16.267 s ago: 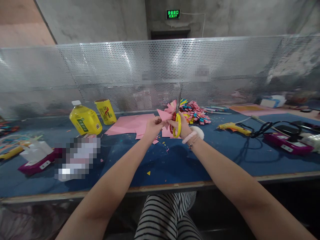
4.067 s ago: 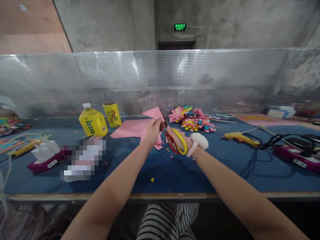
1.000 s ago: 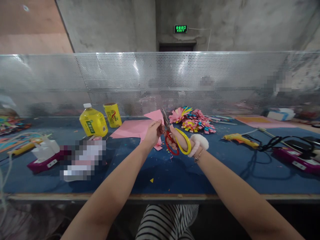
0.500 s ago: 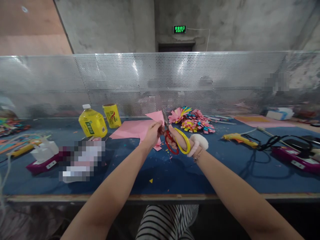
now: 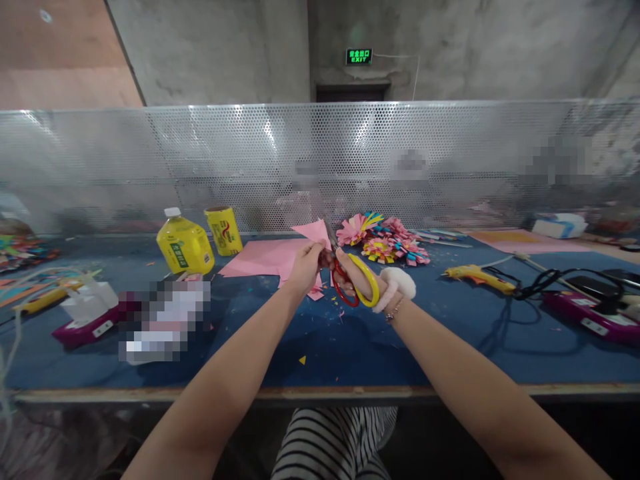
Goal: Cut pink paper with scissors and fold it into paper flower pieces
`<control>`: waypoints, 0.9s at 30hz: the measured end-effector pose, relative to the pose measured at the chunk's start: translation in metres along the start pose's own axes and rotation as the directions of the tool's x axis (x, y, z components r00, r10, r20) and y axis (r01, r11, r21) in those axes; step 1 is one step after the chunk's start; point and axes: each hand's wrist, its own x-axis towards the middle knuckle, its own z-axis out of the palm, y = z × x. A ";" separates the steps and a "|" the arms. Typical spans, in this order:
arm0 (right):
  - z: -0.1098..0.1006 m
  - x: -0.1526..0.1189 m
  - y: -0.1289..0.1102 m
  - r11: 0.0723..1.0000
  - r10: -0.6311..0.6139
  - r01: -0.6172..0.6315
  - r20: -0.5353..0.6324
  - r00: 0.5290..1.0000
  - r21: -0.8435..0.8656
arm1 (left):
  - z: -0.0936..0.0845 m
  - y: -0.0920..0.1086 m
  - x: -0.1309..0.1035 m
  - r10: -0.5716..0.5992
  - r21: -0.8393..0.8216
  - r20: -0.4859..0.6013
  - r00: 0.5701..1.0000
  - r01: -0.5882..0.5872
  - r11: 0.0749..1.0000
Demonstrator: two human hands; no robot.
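My left hand [image 5: 306, 265] pinches a small folded piece of pink paper [image 5: 314, 230], whose pointed end sticks out up and to the left. In my right hand [image 5: 351, 272] are scissors [image 5: 369, 288] with one yellow and one red handle loop. Their blades point up and away, right against the paper's right edge; whether they are parted is too small to tell. Under and behind my left hand lie larger pink sheets [image 5: 257, 259]. Small pink scraps [image 5: 316, 293] rest on the blue table below my hands.
Fringed paper flowers [image 5: 387, 240] lie behind my right hand. A yellow bottle [image 5: 185, 243] and yellow can [image 5: 223, 230] stand left. Glue guns [image 5: 480, 278] and purple power strips [image 5: 590, 318] with cables lie to the sides. A perforated metal screen [image 5: 240, 160] closes the back.
The red and yellow scissor handles have shifted slightly relative to each other in my right hand. My left hand and the pink paper have hardly moved.
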 end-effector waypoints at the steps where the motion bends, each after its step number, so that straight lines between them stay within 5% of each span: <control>1: 0.000 0.000 0.000 1.000 0.009 -0.009 0.036 0.999 0.020 | 0.000 0.000 0.000 -0.001 0.003 -0.004 1.000 0.001 1.000; 23: 0.000 0.000 -0.004 0.998 -0.009 0.005 -0.066 0.998 -0.056 | -0.002 -0.005 0.004 -0.003 0.016 -0.046 0.999 0.004 1.000; 27: -0.005 0.006 0.001 0.999 0.002 0.003 -0.118 0.993 0.038 | -0.006 -0.005 0.005 0.046 0.236 -0.056 0.997 -0.032 0.971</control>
